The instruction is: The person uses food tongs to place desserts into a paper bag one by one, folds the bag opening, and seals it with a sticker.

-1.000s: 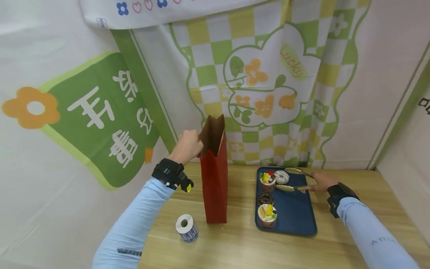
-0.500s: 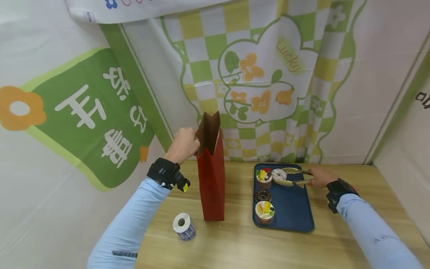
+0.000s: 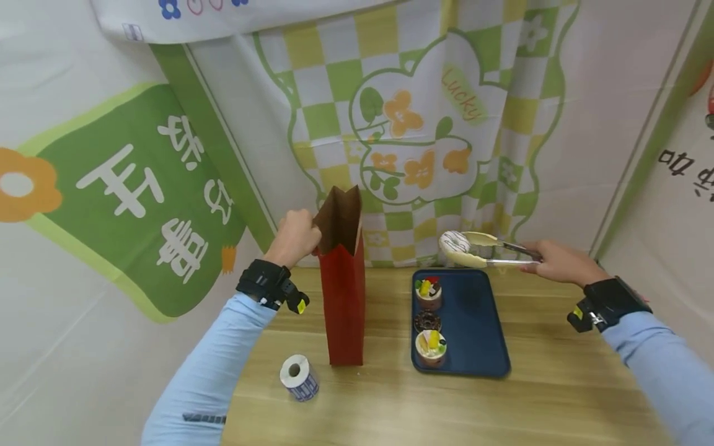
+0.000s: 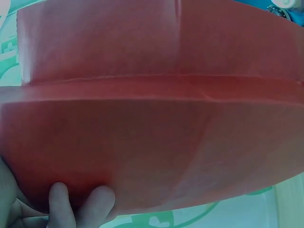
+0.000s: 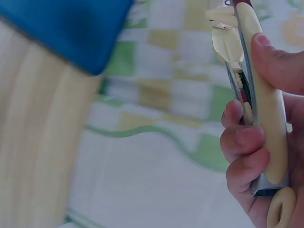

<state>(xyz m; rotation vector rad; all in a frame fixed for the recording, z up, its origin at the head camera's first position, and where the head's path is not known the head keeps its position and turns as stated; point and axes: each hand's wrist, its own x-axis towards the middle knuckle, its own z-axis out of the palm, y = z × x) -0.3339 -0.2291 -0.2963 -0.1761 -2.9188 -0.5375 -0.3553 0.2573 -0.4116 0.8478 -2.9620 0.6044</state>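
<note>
My left hand (image 3: 294, 235) grips the top rim of a tall red paper bag (image 3: 343, 303), which stands upright with its mouth open. In the left wrist view, fingertips (image 4: 97, 202) press the red side of the bag. My right hand (image 3: 560, 263) holds tongs (image 3: 504, 253), thumb and fingers curled round the cream-and-metal handles (image 5: 266, 109). Between the tongs' tips a white donut (image 3: 454, 242) with dark stripes is pinched, raised above the far edge of a blue tray (image 3: 474, 328).
Along the tray's left side sit a fruit-topped cup cake (image 3: 428, 293), a chocolate donut (image 3: 427, 321) and another fruit-topped cup cake (image 3: 431, 348). A label roll (image 3: 299, 377) stands on the wooden table (image 3: 401, 409), left of the bag. A checkered cloth (image 3: 385, 56) hangs behind.
The tongs have closed on the white donut and lifted it off the tray, up toward the cloth. My left hand stays at the bag's rim. The head view has shifted slightly right.
</note>
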